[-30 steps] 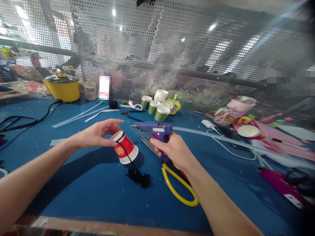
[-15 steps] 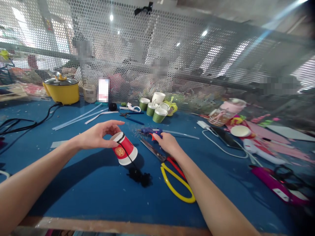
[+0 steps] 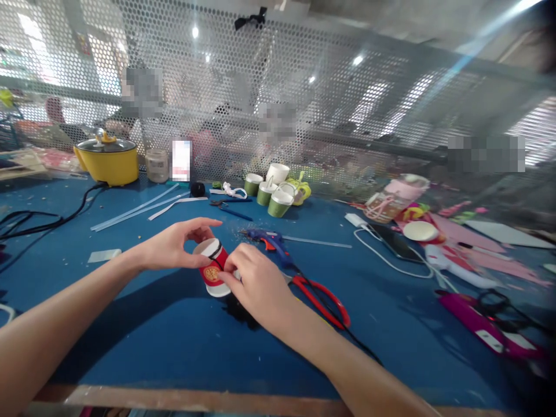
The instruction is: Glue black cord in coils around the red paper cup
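My left hand (image 3: pixel 171 250) grips the white base of a red paper cup (image 3: pixel 211 271) that is held upside down and tilted just above the blue table (image 3: pixel 143 336). My right hand (image 3: pixel 256 286) has its fingers closed against the cup's right side, where a black string runs down it. A clump of black yarn (image 3: pixel 238 310) lies under the cup, partly hidden by my right hand. The blue glue gun (image 3: pixel 268 238) lies on the table just behind my right hand, with nothing holding it.
Red-handled scissors (image 3: pixel 324 296) lie right of my wrist. Green cups (image 3: pixel 274 196), a yellow pot (image 3: pixel 108 161), glue sticks (image 3: pixel 139 207) and a black cable (image 3: pixel 39 220) sit farther back. A phone with a white cable (image 3: pixel 393 242) and pink craft pieces (image 3: pixel 486 333) crowd the right. A mesh screen (image 3: pixel 330 98) closes the back.
My right hand laid the glue gun down on the table, then came back to the cup and closed on its side. My left hand kept hold of the cup.
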### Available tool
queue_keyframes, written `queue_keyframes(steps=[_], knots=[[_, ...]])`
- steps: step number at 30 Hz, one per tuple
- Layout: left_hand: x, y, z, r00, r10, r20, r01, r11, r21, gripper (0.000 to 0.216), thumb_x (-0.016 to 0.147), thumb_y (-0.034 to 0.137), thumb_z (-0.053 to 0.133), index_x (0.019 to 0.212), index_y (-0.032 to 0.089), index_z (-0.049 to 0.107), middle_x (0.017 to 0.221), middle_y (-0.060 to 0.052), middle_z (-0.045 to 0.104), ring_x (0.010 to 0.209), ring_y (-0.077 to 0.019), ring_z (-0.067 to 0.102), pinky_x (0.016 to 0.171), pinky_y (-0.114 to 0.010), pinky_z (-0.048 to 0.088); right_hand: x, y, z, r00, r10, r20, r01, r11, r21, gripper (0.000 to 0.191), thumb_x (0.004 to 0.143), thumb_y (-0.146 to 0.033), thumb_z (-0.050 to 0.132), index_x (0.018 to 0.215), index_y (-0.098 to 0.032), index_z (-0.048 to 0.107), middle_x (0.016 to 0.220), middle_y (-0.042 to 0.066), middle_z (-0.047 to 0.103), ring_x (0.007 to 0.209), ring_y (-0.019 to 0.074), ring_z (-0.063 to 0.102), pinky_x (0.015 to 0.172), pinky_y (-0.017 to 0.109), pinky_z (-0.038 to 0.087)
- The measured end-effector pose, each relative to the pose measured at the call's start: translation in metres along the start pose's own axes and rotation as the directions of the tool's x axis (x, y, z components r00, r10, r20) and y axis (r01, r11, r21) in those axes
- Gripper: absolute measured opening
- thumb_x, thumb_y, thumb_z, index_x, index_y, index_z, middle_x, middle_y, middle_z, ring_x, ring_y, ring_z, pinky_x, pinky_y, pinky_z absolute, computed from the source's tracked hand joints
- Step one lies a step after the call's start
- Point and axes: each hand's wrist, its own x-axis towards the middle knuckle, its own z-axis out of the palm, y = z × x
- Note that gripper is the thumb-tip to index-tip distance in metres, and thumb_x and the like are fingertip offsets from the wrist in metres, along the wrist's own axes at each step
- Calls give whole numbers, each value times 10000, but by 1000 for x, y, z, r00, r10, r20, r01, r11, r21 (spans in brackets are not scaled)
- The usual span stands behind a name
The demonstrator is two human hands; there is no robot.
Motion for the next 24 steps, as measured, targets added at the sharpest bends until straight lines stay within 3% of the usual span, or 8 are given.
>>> queue_keyframes(steps=[3, 6, 8, 16, 24], knots=[[-1, 1, 0, 1000, 6, 14, -6, 1000, 7, 614, 692, 234, 657, 1250, 210, 402, 968, -36, 570, 901, -170, 533, 862, -363, 422, 1, 3, -3, 996, 84, 34, -89, 980, 181, 185, 784, -159, 544, 635, -192, 441, 679, -3, 521, 611, 118, 491, 559, 243, 394], [-1, 2, 0, 999, 27, 23, -28, 1000, 9, 614, 689, 206, 654, 1250, 214, 404, 978, -37, 576, 914, -173, 540, 868, -363, 427, 2, 7, -11, 976, 185, 118, -216, 903, 372, 153, 814, -210, 480, 674, -200, 419, 584, -41, 501, 498, 88, 448, 484, 217, 368], [-1, 2, 1, 999, 39, 29, -39, 999, 14, 610, 688, 202, 654, 1247, 218, 410, 995, -39, 577, 931, -177, 540, 878, -367, 428, 2, 9, -16, 971, 190, 146, -235, 872, 429, 144, 820, -253, 469, 694, -201, 422, 562, -51, 488, 477, 81, 431, 463, 206, 356], [-2, 5, 5, 997, 45, 56, -47, 999, 20, 620, 682, 202, 664, 1250, 217, 415, 1023, -43, 565, 964, -187, 529, 905, -378, 420, 3, 9, -23, 996, 80, 25, -84, 940, 331, 137, 815, -232, 494, 685, -194, 466, 624, -28, 519, 561, 95, 473, 541, 220, 382], [-2, 9, 7, 997, 41, 71, -35, 995, -89, 588, 686, 173, 660, 1227, 200, 431, 1018, -48, 567, 966, -181, 530, 913, -377, 411, 5, 17, -19, 996, 86, 23, -89, 949, 302, 117, 820, -226, 485, 708, -194, 476, 661, -11, 554, 596, 108, 501, 559, 232, 403]])
